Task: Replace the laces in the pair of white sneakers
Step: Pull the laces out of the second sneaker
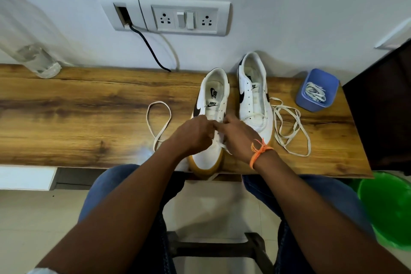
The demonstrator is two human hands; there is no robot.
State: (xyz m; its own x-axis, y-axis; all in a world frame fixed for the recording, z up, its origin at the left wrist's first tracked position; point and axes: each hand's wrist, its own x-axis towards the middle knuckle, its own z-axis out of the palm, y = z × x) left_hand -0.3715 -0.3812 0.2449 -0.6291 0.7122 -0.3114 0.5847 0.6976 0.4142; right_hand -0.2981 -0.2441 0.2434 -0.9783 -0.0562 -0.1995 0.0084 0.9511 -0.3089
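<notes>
Both hands, left [193, 134] and right [236, 137], pinching lace [219, 142] over near shoe [210, 118] at desk [89, 107] edge; risk of missed eyelet or shoe tipping off if tugged.

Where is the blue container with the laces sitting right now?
In the head view, the blue container stands at the far right of the wooden table, just right of the right-hand sneaker and beyond the loose lace lying beside it.
</notes>
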